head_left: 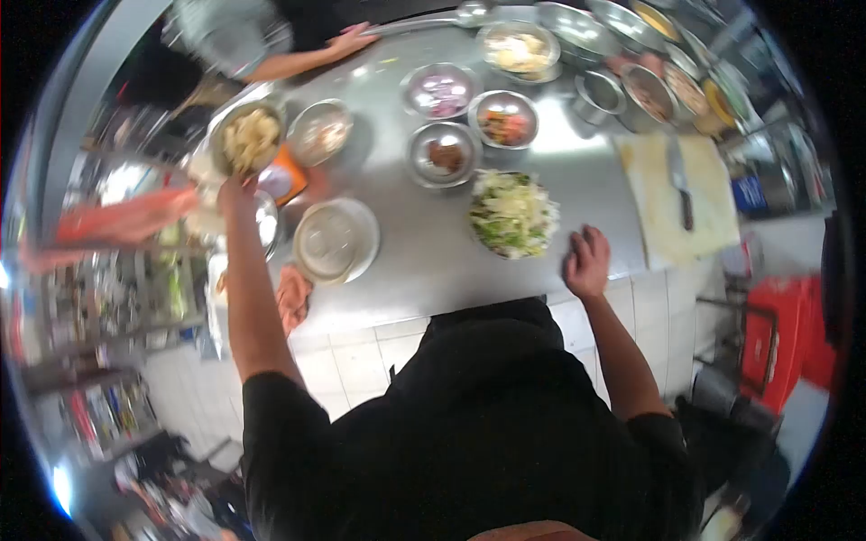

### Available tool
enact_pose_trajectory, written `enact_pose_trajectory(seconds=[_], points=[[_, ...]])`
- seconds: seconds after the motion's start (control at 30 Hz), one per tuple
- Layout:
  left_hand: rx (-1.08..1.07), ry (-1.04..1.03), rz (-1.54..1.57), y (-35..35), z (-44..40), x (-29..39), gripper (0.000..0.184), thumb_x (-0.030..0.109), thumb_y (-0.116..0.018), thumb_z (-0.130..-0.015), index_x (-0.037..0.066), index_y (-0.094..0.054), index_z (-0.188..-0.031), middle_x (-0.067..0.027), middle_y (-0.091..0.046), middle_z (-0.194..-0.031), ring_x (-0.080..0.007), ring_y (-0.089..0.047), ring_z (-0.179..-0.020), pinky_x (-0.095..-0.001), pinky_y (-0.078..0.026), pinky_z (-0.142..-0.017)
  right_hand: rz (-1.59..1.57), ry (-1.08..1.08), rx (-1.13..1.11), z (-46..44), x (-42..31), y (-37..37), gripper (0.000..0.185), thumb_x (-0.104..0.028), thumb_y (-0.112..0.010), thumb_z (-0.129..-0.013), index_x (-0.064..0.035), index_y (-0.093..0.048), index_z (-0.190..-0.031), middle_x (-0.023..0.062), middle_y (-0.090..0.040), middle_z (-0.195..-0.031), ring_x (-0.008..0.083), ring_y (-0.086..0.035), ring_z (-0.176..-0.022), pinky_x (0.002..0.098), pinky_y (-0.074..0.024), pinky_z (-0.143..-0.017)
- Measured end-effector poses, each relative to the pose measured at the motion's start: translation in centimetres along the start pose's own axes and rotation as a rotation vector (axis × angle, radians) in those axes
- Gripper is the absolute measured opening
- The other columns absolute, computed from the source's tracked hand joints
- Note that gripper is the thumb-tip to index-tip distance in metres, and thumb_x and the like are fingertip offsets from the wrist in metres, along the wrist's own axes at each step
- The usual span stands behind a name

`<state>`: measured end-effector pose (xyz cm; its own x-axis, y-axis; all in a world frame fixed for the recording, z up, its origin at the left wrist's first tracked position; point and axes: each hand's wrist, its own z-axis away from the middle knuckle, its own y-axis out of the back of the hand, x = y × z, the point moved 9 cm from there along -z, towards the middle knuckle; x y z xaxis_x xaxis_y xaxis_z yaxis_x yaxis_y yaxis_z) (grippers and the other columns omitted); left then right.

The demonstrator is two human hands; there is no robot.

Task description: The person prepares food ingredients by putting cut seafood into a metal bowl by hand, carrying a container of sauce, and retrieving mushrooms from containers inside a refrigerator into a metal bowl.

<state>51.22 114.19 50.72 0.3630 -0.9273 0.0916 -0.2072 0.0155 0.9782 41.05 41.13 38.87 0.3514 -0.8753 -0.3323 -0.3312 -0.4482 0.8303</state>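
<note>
My left hand (236, 194) reaches out to the near rim of a metal bowl of pale chunks (251, 140). Its fingers look closed on that rim, though they are blurred. Just right of this bowl sits an orange kitchen scale (287, 176). On the steel table my right hand (588, 260) rests with loosely bent fingers apart, holding nothing. Left of it stands a bowl heaped with chopped white and green vegetables (514, 215), not touching the hand. A white round tub (337, 241) and a crumpled pinkish cloth (292, 298) lie near my left forearm.
Several metal bowls hold reddish pieces (505, 122), brown paste (444, 157) and purple slices (442, 96). A knife (679, 185) lies on the cutting board (708, 194) at right. Another person's hand (352, 41) rests on the table's far edge. Red crates (780, 334) stand at lower right.
</note>
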Motion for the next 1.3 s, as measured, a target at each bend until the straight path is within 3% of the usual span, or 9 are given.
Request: enact_pose_trajectory(seconds=[0.07,0.13,0.23,0.57,0.77,1.0,1.1,1.23,1.3], points=[[0.044,-0.06,0.219,-1.8,-0.7,1.7,0.027,0.019,-0.067,-0.088,0.0,-0.066,-0.107,-0.0153,-0.069,-0.106,-0.0293,-0.067,-0.096,-0.0416,-0.056,-0.077,0.023,-0.038,-0.019,0.0,0.1,0.3,0.039,-0.013,-0.061,-0.076,-0.0063,-0.062,-0.115,0.0201,-0.053,-0.129,0.0401,-0.048,-0.123,0.0526,-0.0375,-0.105],[-0.025,0.224,1.286,-7.5,-2.3,1.8,0.024,0.017,-0.067,-0.087,0.0,-0.066,-0.103,-0.0135,-0.069,-0.107,-0.027,-0.066,-0.097,-0.0418,-0.055,-0.077,-0.007,-0.082,-0.02,0.0,0.5,0.5,0.041,-0.013,-0.061,-0.074,-0.0077,-0.062,-0.115,0.0187,-0.053,-0.127,0.0392,-0.048,-0.124,0.0518,-0.0364,-0.107],[-0.189,0.453,1.674,-8.3,-0.1,11.4,0.02,0.012,-0.065,-0.087,0.0,-0.063,-0.103,-0.0118,-0.066,-0.109,-0.0239,-0.064,-0.1,-0.0416,-0.055,-0.079,-0.011,-0.066,-0.017,-0.2,0.4,1.3,0.042,-0.014,-0.061,-0.072,-0.008,-0.062,-0.114,0.019,-0.054,-0.126,0.0396,-0.049,-0.123,0.0515,-0.0364,-0.107],[-0.8,-0.015,1.433,-9.7,6.7,44.6,0.009,0.006,-0.06,-0.085,0.003,-0.058,-0.092,-0.0103,-0.062,-0.091,-0.0235,-0.064,-0.075,-0.0356,-0.057,-0.064,0.015,-0.099,0.009,1.2,1.8,2.3,0.041,-0.02,-0.061,-0.075,-0.0096,-0.063,-0.115,0.0181,-0.053,-0.13,0.0353,-0.047,-0.127,0.0524,-0.0343,-0.109],[-0.915,0.027,1.273,-13.0,10.2,54.7,0.012,-0.001,-0.059,-0.082,0.0,-0.058,-0.094,-0.0119,-0.063,-0.094,-0.0254,-0.068,-0.077,-0.0355,-0.061,-0.058,-0.05,-0.099,0.019,1.5,1.8,3.3,0.04,-0.02,-0.061,-0.076,-0.0073,-0.061,-0.114,0.0175,-0.052,-0.13,0.0346,-0.046,-0.128,0.0521,-0.034,-0.11],[-0.734,0.037,1.085,-19.6,9.8,57.0,0.021,0.0,-0.062,-0.083,-0.002,-0.062,-0.103,-0.0092,-0.065,-0.096,-0.0238,-0.069,-0.085,-0.0405,-0.064,-0.061,-0.126,-0.106,0.037,2.5,3.5,2.9,0.045,-0.021,-0.064,-0.074,-0.0079,-0.061,-0.117,0.0166,-0.052,-0.131,0.034,-0.045,-0.128,0.0538,-0.0321,-0.111],[-0.76,-0.074,1.062,-15.1,12.7,58.5,0.017,0.006,-0.061,-0.086,-0.002,-0.064,-0.101,-0.011,-0.068,-0.089,-0.0261,-0.069,-0.087,-0.0388,-0.061,-0.065,-0.204,-0.086,-0.01,2.8,3.8,3.1,0.043,-0.021,-0.063,-0.075,-0.0077,-0.061,-0.116,0.017,-0.053,-0.13,0.0351,-0.045,-0.128,0.0545,-0.0304,-0.112],[-0.046,-0.478,0.483,-5.3,14.7,59.3,0.023,0.016,-0.063,-0.089,-0.003,-0.063,-0.102,-0.0212,-0.066,-0.087,-0.0359,-0.063,-0.079,-0.0403,-0.049,-0.074,-0.541,-0.073,0.064,4.0,6.1,4.3,0.034,-0.02,-0.06,-0.078,-0.0066,-0.065,-0.109,0.0159,-0.06,-0.118,0.0353,-0.053,-0.118,0.0518,-0.0345,-0.11],[0.068,-0.575,0.749,-8.3,13.5,56.7,0.024,0.014,-0.063,-0.089,-0.003,-0.061,-0.105,-0.0209,-0.065,-0.093,-0.0341,-0.062,-0.082,-0.0402,-0.049,-0.077,-0.766,-0.206,0.01,4.8,9.7,3.1,0.035,-0.018,-0.06,-0.082,-0.0056,-0.064,-0.115,0.0131,-0.066,-0.105,0.0311,-0.061,-0.105,0.0461,-0.0427,-0.103]])
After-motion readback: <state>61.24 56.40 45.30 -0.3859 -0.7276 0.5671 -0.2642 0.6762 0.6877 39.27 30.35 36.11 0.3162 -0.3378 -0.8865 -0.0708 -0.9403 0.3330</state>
